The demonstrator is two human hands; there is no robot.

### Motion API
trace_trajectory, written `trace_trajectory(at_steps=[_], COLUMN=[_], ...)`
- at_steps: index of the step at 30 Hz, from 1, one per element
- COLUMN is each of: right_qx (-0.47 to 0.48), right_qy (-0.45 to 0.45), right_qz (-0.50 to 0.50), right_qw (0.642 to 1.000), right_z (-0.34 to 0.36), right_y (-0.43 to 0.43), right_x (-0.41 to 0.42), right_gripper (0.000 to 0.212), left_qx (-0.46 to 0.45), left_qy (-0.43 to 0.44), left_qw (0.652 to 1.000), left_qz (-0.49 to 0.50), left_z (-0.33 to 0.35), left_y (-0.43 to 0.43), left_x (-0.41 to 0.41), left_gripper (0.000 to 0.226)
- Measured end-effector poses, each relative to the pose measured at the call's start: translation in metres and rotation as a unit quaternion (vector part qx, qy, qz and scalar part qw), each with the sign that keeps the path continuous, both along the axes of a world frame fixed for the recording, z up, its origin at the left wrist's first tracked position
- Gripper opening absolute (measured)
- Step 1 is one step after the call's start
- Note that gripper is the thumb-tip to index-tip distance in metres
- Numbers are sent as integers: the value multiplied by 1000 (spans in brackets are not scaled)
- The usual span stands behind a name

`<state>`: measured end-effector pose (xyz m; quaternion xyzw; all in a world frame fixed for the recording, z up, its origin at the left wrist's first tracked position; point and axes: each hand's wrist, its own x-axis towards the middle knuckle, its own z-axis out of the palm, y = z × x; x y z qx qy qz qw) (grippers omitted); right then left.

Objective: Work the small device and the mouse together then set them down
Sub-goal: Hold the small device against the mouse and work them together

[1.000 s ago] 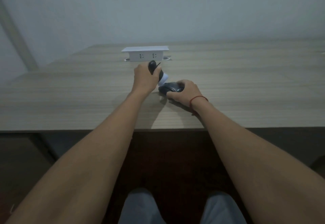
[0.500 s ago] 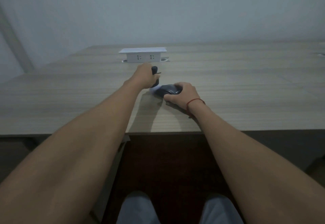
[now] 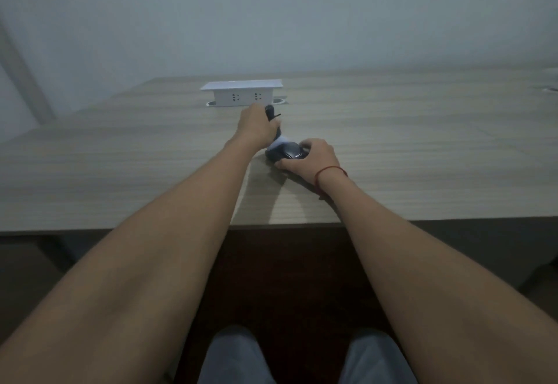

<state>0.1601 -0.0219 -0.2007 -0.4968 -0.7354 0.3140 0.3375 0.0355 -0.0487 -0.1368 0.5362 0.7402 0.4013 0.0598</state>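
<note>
On the wooden table (image 3: 120, 172), my left hand (image 3: 255, 128) is closed around a small dark device (image 3: 270, 112) with a pale lower end, held upright and tilted. The pale tip meets the black mouse (image 3: 285, 152) just to its right. My right hand (image 3: 314, 158) grips the mouse from the right and behind, fingers curled over its top, keeping it on the table surface. A red string circles my right wrist. Much of the device is hidden inside my left fist.
A white pop-up socket box (image 3: 241, 94) stands on the table just beyond my left hand. The table's front edge (image 3: 120, 229) runs across the middle of the view, with my knees (image 3: 235, 353) below it. A pale wall rises behind.
My left hand has shifted slightly away from me toward the socket box with the device. The mouse stays under my right hand. The camera view has moved a little.
</note>
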Motion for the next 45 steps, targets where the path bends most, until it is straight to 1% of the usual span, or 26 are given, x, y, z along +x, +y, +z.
trace_trajectory(at_steps=[2,3,4,5,6,8,9,12,14,15,16,17,19,21,23,25,27,28,31,32,35,36,38,40,43,45], right_qx=[6,8,12,18,25,38,43,36,36,37,40,43,49,58,70,84,85,81,67,63,55,55,60,65,76,79], right_qy=[-3,-1,0,1,4,-4,-10,1,-11,-21,-26,-27,-28,-37,-50,-65,-72,-73,-63,-57,-47,-49,-53,-51,-53,-48], right_qz=[-16,-21,-23,-25,-24,-20,-17,-26,-44,-51,-55,-57,-47,-36,-46,-66,-84,-89,-94,-96,-94,-88,-80,-78,-75,-74], right_qw=[1000,1000,1000,1000,999,999,999,999,998,998,997,997,997,997,995,992,990,990,991,992,993,993,994,994,993,993], right_z=[2,2,2,2,2,3,3,3,3,3,4,4,4,2,1,2,4,5,5,5,5,5,4,4,2,3], right_y=[-2,-3,-3,-4,-5,-7,-8,-7,-5,-5,-5,-6,-7,-8,-7,-4,-3,-2,-1,-1,-1,-1,-1,-1,-1,-2], right_x=[1,2,2,2,1,-1,-2,-3,-4,-4,-5,-6,-6,-5,-4,-2,-2,-3,-4,-3,-1,-1,-1,-1,-1,-2], right_gripper=[73,82,87,84,74,52,47,50,54,55,56,56,51,46,44,42,43,44,43,43,44,43,40,39,41,44], left_qx=[22,28,31,30,27,15,8,-9,-36,-68,-95,-105,-76,-30,-14,-43,-96,-93,-2,12,18,25,57,68,36,60], left_qy=[-23,-48,-77,-107,-130,-146,-146,-164,-208,-220,-219,-215,-200,-180,-200,-220,-204,-207,-240,-233,-141,-129,-154,-177,-100,-89], left_qw=[998,995,991,987,983,982,982,982,977,973,970,969,976,983,979,975,973,972,967,969,990,991,986,982,993,993], left_qz=[55,80,103,118,124,120,117,93,27,-17,-48,-58,-30,21,36,-1,-46,-58,-86,-77,3,23,18,12,59,53], left_z=[-11,-17,-23,-27,-29,-26,-23,-15,-4,3,10,15,13,-1,-14,-13,-2,2,3,0,-11,-11,-14,-21,-29,-23], left_y=[-2,-4,-6,-6,-6,-4,-4,-5,-11,-15,-18,-20,-20,-20,-20,-23,-28,-30,-33,-31,-24,-22,-23,-26,-27,-25], left_x=[-5,-6,-7,-8,-9,-12,-12,-13,-17,-20,-24,-26,-25,-16,-11,-16,-24,-26,-19,-15,-15,-18,-18,-14,-17,-21], left_gripper=[29,31,34,37,39,39,40,40,31,26,24,23,21,28,33,24,19,19,16,17,24,24,19,17,26,27])
